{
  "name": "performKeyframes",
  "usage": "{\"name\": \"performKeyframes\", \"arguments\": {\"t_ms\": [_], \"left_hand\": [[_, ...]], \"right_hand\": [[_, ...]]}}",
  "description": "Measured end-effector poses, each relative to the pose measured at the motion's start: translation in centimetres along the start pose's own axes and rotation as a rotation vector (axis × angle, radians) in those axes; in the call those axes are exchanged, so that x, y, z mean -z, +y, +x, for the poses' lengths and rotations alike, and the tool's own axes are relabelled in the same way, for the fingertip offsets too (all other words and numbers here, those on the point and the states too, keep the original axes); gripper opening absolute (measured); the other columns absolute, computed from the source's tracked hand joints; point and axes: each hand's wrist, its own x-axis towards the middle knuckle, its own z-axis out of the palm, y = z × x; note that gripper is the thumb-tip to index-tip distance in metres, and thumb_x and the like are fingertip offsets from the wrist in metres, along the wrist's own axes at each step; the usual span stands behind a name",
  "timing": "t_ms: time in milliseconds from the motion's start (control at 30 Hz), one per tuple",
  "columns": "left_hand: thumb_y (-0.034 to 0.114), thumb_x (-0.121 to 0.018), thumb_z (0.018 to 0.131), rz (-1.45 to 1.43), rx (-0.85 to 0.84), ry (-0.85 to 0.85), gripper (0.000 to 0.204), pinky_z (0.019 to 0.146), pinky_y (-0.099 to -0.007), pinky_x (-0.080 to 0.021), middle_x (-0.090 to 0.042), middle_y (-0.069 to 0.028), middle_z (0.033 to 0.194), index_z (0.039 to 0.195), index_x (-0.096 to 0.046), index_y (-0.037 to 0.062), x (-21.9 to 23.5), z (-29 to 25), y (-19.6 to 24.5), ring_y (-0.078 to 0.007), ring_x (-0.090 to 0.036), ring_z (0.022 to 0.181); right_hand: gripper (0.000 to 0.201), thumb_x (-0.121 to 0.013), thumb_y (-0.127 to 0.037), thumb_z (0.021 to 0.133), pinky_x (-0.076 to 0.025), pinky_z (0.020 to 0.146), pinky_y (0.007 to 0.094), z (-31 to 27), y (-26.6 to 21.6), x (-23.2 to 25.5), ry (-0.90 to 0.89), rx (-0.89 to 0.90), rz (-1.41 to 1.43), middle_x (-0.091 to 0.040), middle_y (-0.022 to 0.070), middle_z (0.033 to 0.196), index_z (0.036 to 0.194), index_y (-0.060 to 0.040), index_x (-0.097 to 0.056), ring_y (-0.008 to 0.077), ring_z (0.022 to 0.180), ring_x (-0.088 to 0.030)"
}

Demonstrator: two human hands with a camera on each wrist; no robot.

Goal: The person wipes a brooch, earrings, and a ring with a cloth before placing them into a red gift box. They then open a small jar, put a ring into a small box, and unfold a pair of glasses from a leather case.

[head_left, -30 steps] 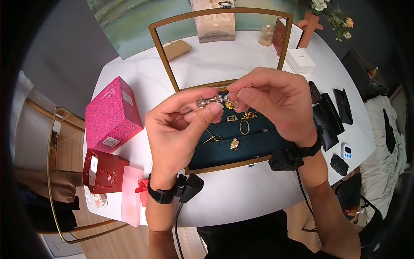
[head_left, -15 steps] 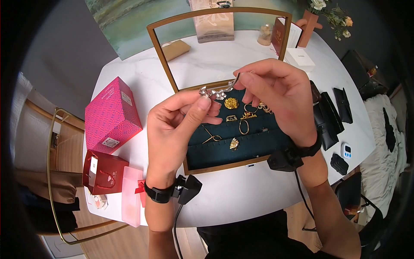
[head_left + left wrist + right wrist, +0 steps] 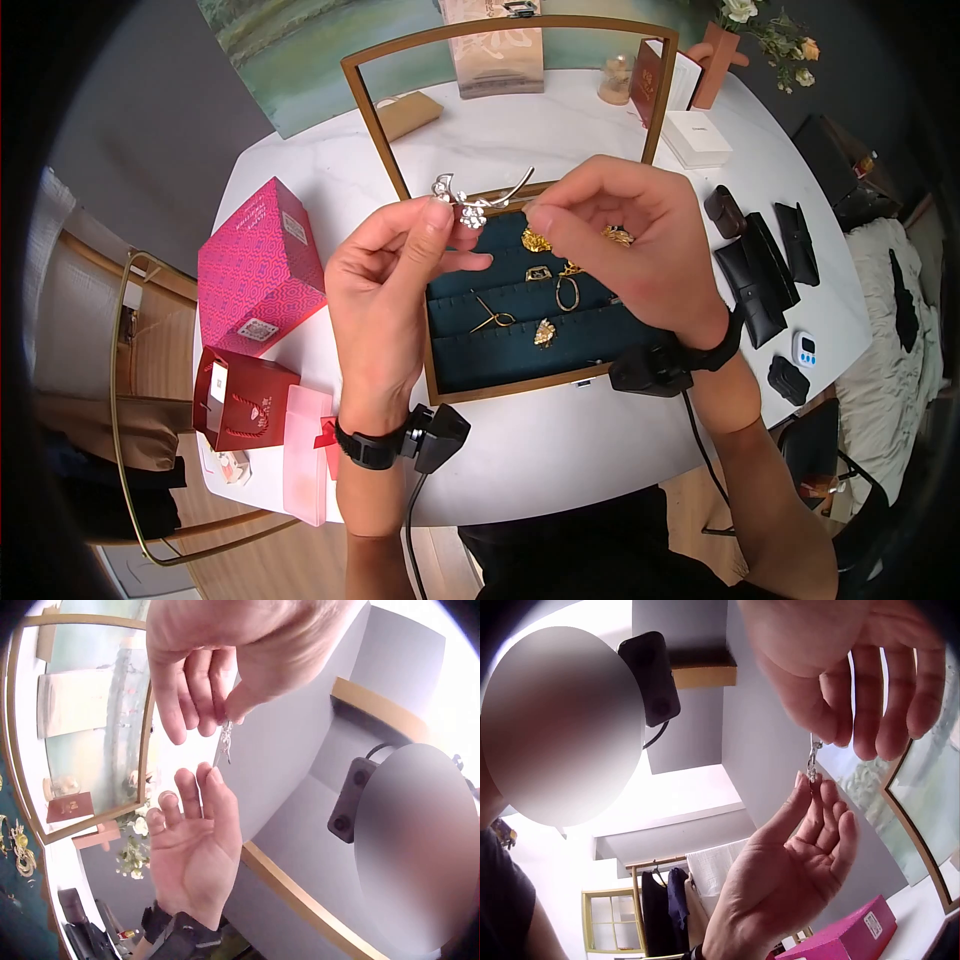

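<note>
A silver brooch with sparkling flower shapes and a curved stem is held up over the jewelry box. My left hand pinches its left end between thumb and index finger. My right hand has thumb and index fingertips together at the tip of the thin pin needle, which stands away from the stem. The right wrist view shows the brooch between both sets of fingertips. Beneath the hands, gold pieces lie on dark green velvet, among them a round gold ornament and a gold leaf-like piece.
The box's glass lid stands raised behind the hands. At left are a pink patterned box, a red gift bag and a pink case. Black pouches and a small white timer lie at right.
The brooch has moved left and up with my left hand and turned, so its curved stem points up right. My right fingertips have slid off the stem's end, down to the needle tip.
</note>
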Motion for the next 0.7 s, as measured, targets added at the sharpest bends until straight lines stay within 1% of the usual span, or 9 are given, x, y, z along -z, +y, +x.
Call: {"name": "performKeyframes", "arguments": {"t_ms": [133, 167, 233, 300, 333, 467, 567, 667, 700], "left_hand": [[0.016, -0.058, 0.099, -0.031, -0.012, 0.025, 0.02, 0.072, -0.0387, -0.062, -0.068, -0.0101, 0.09, 0.101, -0.067, -0.0019, 0.1, 0.1, 0.0, -0.0202, -0.067, 0.083], [0.016, -0.058, 0.099, -0.03, -0.013, 0.025, 0.02, 0.072, -0.0387, -0.062, -0.068, -0.0101, 0.09, 0.101, -0.067, -0.0019, 0.1, 0.1, 0.0, -0.0202, -0.067, 0.083], [0.014, -0.065, 0.095, -0.141, -0.024, 0.011, 0.019, 0.072, -0.0335, -0.062, -0.07, -0.0127, 0.092, 0.1, -0.068, -0.0036, 0.2, 0.2, -0.1, -0.0189, -0.069, 0.085], [0.014, -0.065, 0.096, -0.106, -0.004, 0.01, 0.018, 0.072, -0.0326, -0.061, -0.07, -0.0129, 0.092, 0.1, -0.066, -0.0036, -0.4, 0.2, 0.5, -0.0193, -0.07, 0.086], [0.014, -0.064, 0.096, -0.072, 0.016, 0.009, 0.018, 0.073, -0.0316, -0.061, -0.071, -0.0132, 0.092, 0.1, -0.065, -0.0036, -0.6, 0.1, 0.8, -0.0198, -0.07, 0.088], [0.013, -0.063, 0.097, -0.052, 0.006, -0.055, 0.017, 0.072, -0.0292, -0.059, -0.071, -0.0133, 0.091, 0.1, -0.062, -0.0032, -0.1, 0.2, 0.8, -0.0201, -0.071, 0.089], [0.014, -0.057, 0.1, 0.05, -0.012, -0.059, 0.016, 0.069, -0.0339, -0.06, -0.066, -0.0101, 0.086, 0.096, -0.061, -0.0015, 0.0, 0.2, 0.9, -0.0224, -0.07, 0.086], [0.013, -0.058, 0.099, 0.1, -0.039, -0.055, 0.015, 0.067, -0.0319, -0.058, -0.066, -0.0092, 0.084, 0.096, -0.061, -0.0014, 0.1, 0.2, 0.7, -0.0212, -0.07, 0.084], [0.01, -0.061, 0.098, 0.07, -0.043, -0.062, 0.013, 0.068, -0.0291, -0.057, -0.069, -0.0102, 0.085, 0.098, -0.061, -0.0024, 0.2, 0.2, 0.6, -0.0184, -0.07, 0.082]], "right_hand": [[0.009, -0.072, -0.009, 0.086, -0.045, 0.057, 0.0161, 0.0, -0.1, -0.2, 0.003, 0.018, -0.043, -0.068, 0.0, 0.073, 0.088, -0.0004, -0.072, 0.002, 0.064, -0.059], [0.01, -0.072, -0.011, 0.085, -0.045, 0.056, 0.0171, -0.1, -0.1, -0.1, -0.041, 0.018, -0.087, -0.067, 0.0004, 0.071, 0.087, -0.0008, -0.072, 0.0029, 0.061, -0.059], [0.011, -0.073, -0.012, 0.085, -0.045, 0.054, 0.0181, -0.1, -0.2, -0.1, -0.086, 0.019, -0.132, -0.067, 0.0008, 0.07, 0.086, -0.0012, -0.072, 0.0037, 0.059, -0.058], [0.014, -0.074, -0.015, 0.084, -0.044, 0.051, 0.0197, -0.2, -0.2, -0.2, -0.249, 0.026, -0.151, -0.066, 0.0026, 0.068, 0.085, -0.0014, -0.072, 0.0057, 0.054, -0.058], [0.016, -0.074, -0.016, 0.084, -0.045, 0.049, 0.0213, -0.3, -0.3, -0.2, -0.266, 0.008, -0.17, -0.067, 0.0037, 0.068, 0.084, -0.0007, -0.071, 0.0073, 0.051, -0.058], [0.017, -0.073, -0.017, 0.085, -0.046, 0.05, 0.0221, -0.1, -0.3, -0.2, -0.263, 0.028, -0.227, -0.067, 0.0041, 0.069, 0.083, -0.0005, -0.071, 0.008, 0.053, -0.059], [0.017, -0.073, -0.017, 0.085, -0.047, 0.05, 0.0229, 0.0, -0.5, -0.2, -0.19, 0.041, -0.201, -0.067, 0.0046, 0.07, 0.084, -0.0003, -0.071, 0.0082, 0.054, -0.06], [0.016, -0.072, -0.016, 0.086, -0.047, 0.05, 0.0229, 0.0, -0.5, 0.1, -0.192, 0.017, -0.238, -0.068, 0.0049, 0.071, 0.084, 0.0001, -0.071, 0.008, 0.055, -0.06], [0.016, -0.071, -0.015, 0.086, -0.047, 0.05, 0.0226, 0.0, -0.5, 0.1, -0.214, -0.019, -0.217, -0.067, 0.0048, 0.07, 0.084, 0.0002, -0.071, 0.0082, 0.055, -0.061]]}}
